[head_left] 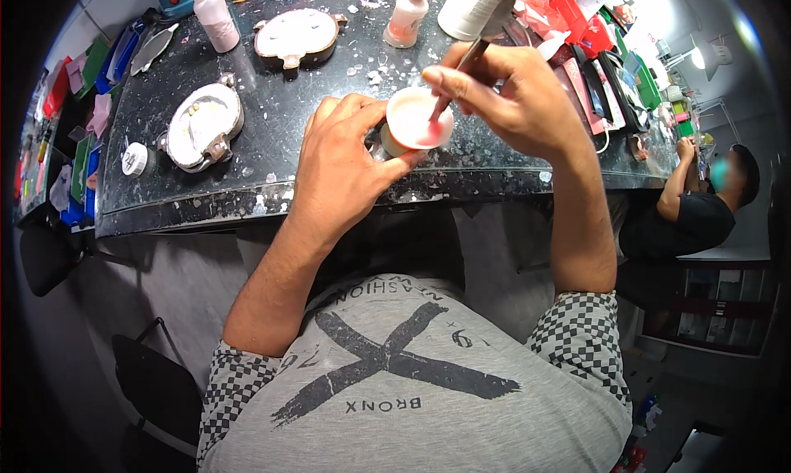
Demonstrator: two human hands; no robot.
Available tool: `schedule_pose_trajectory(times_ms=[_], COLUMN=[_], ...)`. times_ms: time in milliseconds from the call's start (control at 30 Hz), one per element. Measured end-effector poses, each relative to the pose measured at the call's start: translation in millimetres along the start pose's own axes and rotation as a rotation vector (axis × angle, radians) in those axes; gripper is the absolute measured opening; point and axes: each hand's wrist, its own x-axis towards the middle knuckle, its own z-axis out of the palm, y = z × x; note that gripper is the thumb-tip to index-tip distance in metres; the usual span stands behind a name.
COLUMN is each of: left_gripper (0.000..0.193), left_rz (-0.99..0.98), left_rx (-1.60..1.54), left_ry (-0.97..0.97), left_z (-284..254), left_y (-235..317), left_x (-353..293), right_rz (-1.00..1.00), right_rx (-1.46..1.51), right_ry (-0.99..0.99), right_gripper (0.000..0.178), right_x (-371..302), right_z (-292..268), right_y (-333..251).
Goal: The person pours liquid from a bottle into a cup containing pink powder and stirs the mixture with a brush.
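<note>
My left hand is wrapped round a small white cup close to the front edge of the black bench. Inside the cup lies a pale pink mix, with a stronger pink patch where a tool dips in. That tool, a spatula with a dark shaft, is pinched in my right hand and tilted down into the mix. A broad grey blade seems to form its upper end. Left of my hands, a metal flask half filled with white plaster rests on the bench; a second plaster-filled flask half sits farther back.
Behind the cup stand a bottle of pink liquid and a white tub. A pale pink bottle is at the back left, a white cap at the left. Trays and red scraps crowd the right. A masked person sits there.
</note>
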Motion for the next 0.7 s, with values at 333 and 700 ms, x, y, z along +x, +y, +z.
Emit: schedule_pose_trajectory(times_ms=[333,700], left_gripper=[0.049,0.048], left_rz=[-0.014,-0.008], left_rx=[-0.007,-0.007], left_ry=[-0.025,-0.024], left_z=[-0.8,0.8], left_y=[1.4,1.8], left_x=[0.5,1.4], right_rz=[-0.120,-0.233], right_rx=[0.050,0.074], right_ry=[-0.020,0.039], right_gripper=[0.032,0.030], right_x=[2.4,2.3], right_z=[8.5,8.0], right_y=[5.4,8.0])
